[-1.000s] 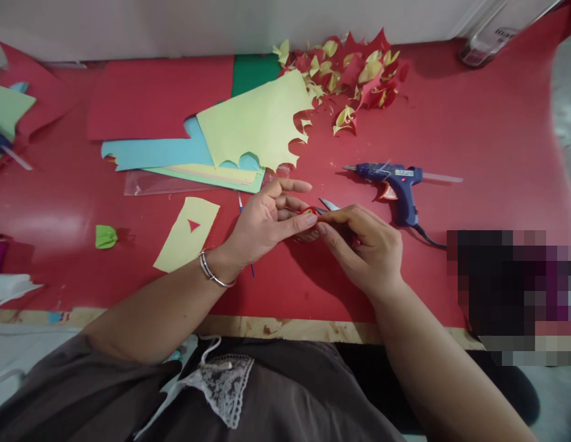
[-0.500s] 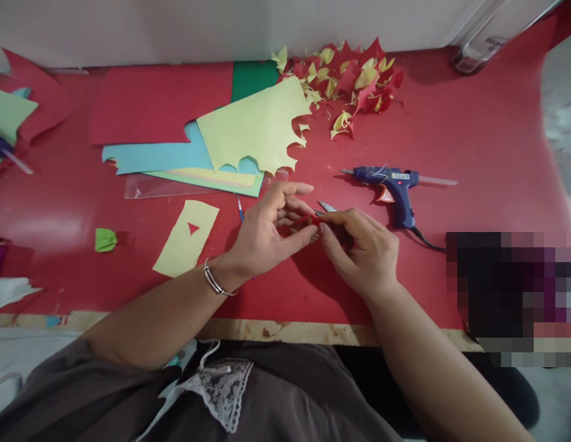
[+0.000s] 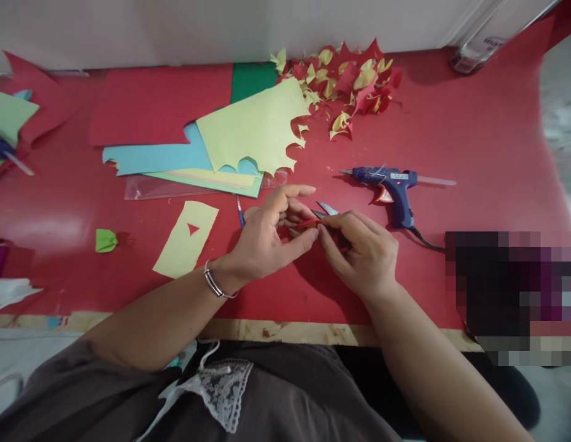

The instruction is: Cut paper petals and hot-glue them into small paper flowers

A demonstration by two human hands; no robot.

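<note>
Head view, the only feed I've got: L hand [image 3: 266,239] & R hand [image 3: 363,252] meet at the fingertips over the worktop [image 3: 285,301], w/ the red piece [image 3: 307,223] btwn them. L thumb is pinched on it against the fingers behind, index finger stretched out clear. R thumb & index are closed on the end nearest the R hand; that grip's partly hidden, but reads as a pinch to me.

Step in hand, my call: fine fingertip work on the red piece, prob bending or curling it. Next move, I'd say, calls for a light, steady pinch from both hands & small turns, no hard squeeze, as thin stuff would crease.

The red piece looks small, thin & bright red, prob paper, seen as a narrow curved sliver. Most of it's behind the L thumb, so can't tell full shape or if there's another colour inside.

Scissors [image 3: 328,209] show just beyond the R hand's fingertips, blades parted; handles hidden, so can't tell if held or lying. Glue gun [image 3: 396,179] is farther out past the R hand, red light on. Yellow strip [image 3: 179,253] w/ a red triangle [image 3: 192,229] on or thru it (can't tell) lies outside the L hand; green piece [image 3: 105,240] farther that way. Well beyond both hands: cut yellow sheet [image 3: 253,129] & red-and-yellow scraps [image 3: 354,73].
</note>
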